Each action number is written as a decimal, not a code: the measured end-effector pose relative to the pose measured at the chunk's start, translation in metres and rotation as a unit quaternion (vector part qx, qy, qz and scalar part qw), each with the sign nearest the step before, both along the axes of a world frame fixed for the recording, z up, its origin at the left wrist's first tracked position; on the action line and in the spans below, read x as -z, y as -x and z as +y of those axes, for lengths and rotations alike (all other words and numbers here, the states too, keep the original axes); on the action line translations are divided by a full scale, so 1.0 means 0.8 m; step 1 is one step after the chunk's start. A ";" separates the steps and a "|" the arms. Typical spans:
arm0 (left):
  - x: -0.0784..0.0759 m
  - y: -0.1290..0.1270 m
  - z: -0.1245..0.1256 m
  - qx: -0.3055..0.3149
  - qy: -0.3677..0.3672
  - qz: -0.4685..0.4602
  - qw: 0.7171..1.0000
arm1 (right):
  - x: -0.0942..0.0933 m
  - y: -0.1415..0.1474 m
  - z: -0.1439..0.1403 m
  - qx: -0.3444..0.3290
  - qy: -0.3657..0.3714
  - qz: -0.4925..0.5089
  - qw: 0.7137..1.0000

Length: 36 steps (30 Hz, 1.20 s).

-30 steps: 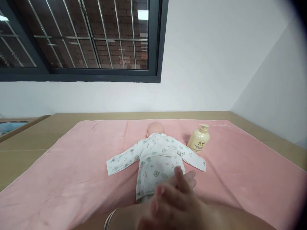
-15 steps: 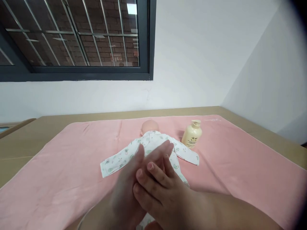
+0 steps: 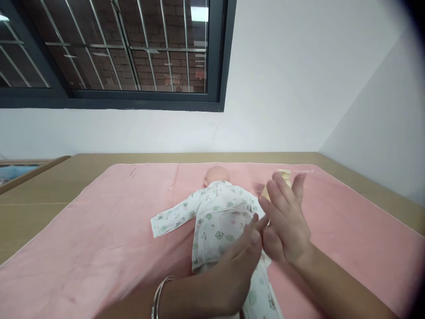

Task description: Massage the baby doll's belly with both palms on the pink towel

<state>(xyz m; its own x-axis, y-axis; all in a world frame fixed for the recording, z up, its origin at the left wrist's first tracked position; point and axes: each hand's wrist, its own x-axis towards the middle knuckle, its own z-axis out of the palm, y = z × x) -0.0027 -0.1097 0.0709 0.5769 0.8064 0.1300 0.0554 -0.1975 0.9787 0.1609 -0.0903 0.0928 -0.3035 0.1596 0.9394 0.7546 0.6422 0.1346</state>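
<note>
A baby doll [image 3: 216,175] in a white printed romper [image 3: 212,217] lies on its back on a pink towel [image 3: 99,230]. My left hand [image 3: 237,266], with a bangle on the wrist, hovers over the doll's lower body, fingers extended. My right hand [image 3: 287,219] is raised, open and upright, over the doll's right sleeve. It hides most of a cream lotion bottle [image 3: 283,173], whose pump top shows behind the fingers. The fingertips of both hands nearly touch. Neither hand holds anything.
The towel covers a tan surface [image 3: 49,186] that meets white walls at the back and right. A dark-framed barred window [image 3: 116,53] is at the upper left. A wooden edge [image 3: 29,170] runs along the far left.
My hands were pressed together and rubbing over the doll. They have now come apart: the right hand moved to the right in front of the bottle, and the left dropped lower.
</note>
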 end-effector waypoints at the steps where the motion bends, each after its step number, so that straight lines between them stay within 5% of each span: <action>1: -0.005 -0.001 0.011 0.009 0.004 0.009 1.000 | 0.000 -0.002 0.011 0.016 0.015 0.019 1.000; 4: 0.003 -0.008 0.060 -0.135 -0.020 0.014 0.991 | 0.012 -0.004 0.043 0.045 0.117 0.063 0.990; 6: 0.024 -0.011 0.098 -0.260 -0.075 0.020 0.962 | 0.026 -0.001 0.058 0.022 0.196 0.062 0.978; 8: 0.052 -0.011 0.129 -0.306 -0.156 0.054 0.938 | 0.041 0.006 0.067 -0.020 0.252 0.046 0.967; 13: 0.102 -0.008 0.151 -0.340 -0.210 0.079 0.913 | 0.077 0.029 0.079 -0.038 0.350 -0.013 0.936; 20: 0.105 -0.008 0.142 -0.329 -0.227 0.091 0.912 | 0.094 0.015 0.108 -0.013 0.429 -0.037 0.902; 26: 0.105 -0.007 0.140 -0.327 -0.229 0.082 0.913 | 0.086 0.018 0.092 0.206 0.480 -0.010 0.853; 28: 0.104 -0.006 0.139 -0.329 -0.225 0.067 0.915 | 0.086 0.032 0.074 0.226 0.472 -0.037 0.852; 33: 0.104 -0.004 0.138 -0.326 -0.187 -0.003 0.927 | 0.091 0.048 0.061 0.049 0.419 -0.103 0.901; 36: 0.106 -0.003 0.139 -0.324 -0.193 -0.011 0.926 | 0.091 0.028 0.086 -0.051 0.423 -0.111 0.898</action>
<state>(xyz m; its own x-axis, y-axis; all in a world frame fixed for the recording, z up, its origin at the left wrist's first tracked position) -0.0002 0.0017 -0.0140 -0.0180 0.8735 0.4864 0.2649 -0.4650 0.8448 0.1387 -0.0214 0.0198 -0.5213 0.7484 0.4100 0.7006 0.6497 -0.2950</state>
